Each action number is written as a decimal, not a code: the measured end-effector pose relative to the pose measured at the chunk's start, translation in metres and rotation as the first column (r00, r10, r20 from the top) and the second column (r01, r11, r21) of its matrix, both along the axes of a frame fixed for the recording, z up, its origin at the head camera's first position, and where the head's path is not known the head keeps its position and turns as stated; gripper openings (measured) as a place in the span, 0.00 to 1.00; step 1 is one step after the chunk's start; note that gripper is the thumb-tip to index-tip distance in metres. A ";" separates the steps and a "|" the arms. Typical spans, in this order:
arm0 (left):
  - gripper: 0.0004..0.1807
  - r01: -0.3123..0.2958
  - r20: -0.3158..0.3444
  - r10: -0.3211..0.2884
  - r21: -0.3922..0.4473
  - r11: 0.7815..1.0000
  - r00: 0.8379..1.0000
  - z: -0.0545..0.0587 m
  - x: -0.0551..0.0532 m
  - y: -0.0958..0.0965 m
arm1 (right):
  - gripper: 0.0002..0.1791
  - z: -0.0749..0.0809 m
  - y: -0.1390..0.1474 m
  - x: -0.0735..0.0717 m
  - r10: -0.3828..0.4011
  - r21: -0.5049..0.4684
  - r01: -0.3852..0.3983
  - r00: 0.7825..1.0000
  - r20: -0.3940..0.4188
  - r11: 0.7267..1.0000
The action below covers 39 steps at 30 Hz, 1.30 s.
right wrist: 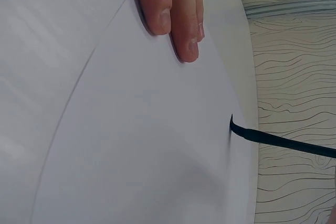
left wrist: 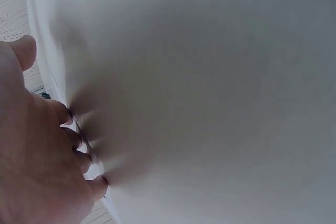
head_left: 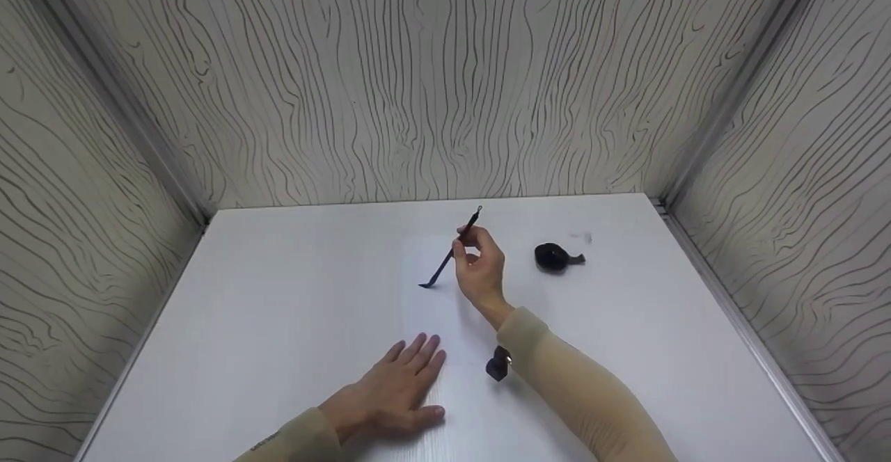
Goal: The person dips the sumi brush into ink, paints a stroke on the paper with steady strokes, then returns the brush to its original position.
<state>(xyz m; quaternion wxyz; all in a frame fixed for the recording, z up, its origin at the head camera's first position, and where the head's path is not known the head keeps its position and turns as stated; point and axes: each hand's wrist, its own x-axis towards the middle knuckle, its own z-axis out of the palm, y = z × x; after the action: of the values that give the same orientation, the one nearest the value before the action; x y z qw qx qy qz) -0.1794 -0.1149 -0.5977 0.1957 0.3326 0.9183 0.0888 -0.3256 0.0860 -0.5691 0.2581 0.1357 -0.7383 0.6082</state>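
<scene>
My right hand [head_left: 482,274] pinches a dark ink brush [head_left: 443,265] by the upper part of its handle, a small loop at its top end. In the right wrist view, the brush's black tip [right wrist: 237,128] is bent sideways, close over a white sheet of paper [right wrist: 131,108]. No marks show on the paper there. My left hand [head_left: 398,389] lies palm down with fingers spread, fingertips on the lower left part of the sheet. The left wrist view shows that hand's fingers from close up, over a white surface.
A rounded black dish with a short handle [head_left: 552,258] sits on the white table [head_left: 278,295] to the right, beside a faint grey smudge [head_left: 587,237]. A small dark faceted object [head_left: 497,364] lies partly behind the right sleeve. Wood-grain panels [head_left: 431,79] enclose the table's back and sides.
</scene>
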 end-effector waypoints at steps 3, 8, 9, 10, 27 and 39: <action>0.58 0.003 -0.004 -0.003 -0.003 1.000 1.000 0.000 0.000 0.001 | 0.11 0.000 0.001 0.000 0.004 -0.002 -0.004 1.000 -0.009 1.000; 0.58 0.007 -0.008 -0.007 0.004 1.000 1.000 0.002 0.002 0.001 | 0.11 -0.001 0.003 -0.001 0.015 -0.013 -0.015 1.000 -0.022 1.000; 0.57 0.009 -0.011 -0.009 0.007 1.000 1.000 0.002 0.002 0.001 | 0.11 -0.001 0.004 -0.001 0.012 -0.010 -0.012 1.000 -0.027 1.000; 0.57 0.011 -0.013 -0.010 0.009 1.000 1.000 0.003 0.002 0.001 | 0.11 -0.001 0.004 -0.001 0.009 -0.008 -0.009 0.999 -0.034 1.000; 0.58 0.009 -0.004 -0.009 0.009 1.000 1.000 0.004 0.001 0.001 | 0.10 0.000 0.016 -0.005 -0.057 0.011 0.058 0.997 -0.049 0.998; 0.57 0.015 -0.026 -0.015 0.001 1.000 1.000 0.004 0.002 0.000 | 0.11 0.000 0.026 -0.007 -0.072 0.015 0.072 0.996 -0.046 0.997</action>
<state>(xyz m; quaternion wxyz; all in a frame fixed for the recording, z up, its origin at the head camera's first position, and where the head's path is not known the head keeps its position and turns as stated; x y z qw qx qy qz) -0.1770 -0.1152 -0.5935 0.1843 0.3409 0.9181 0.0835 -0.3324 0.1117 -0.5696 0.2952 0.1248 -0.7417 0.5892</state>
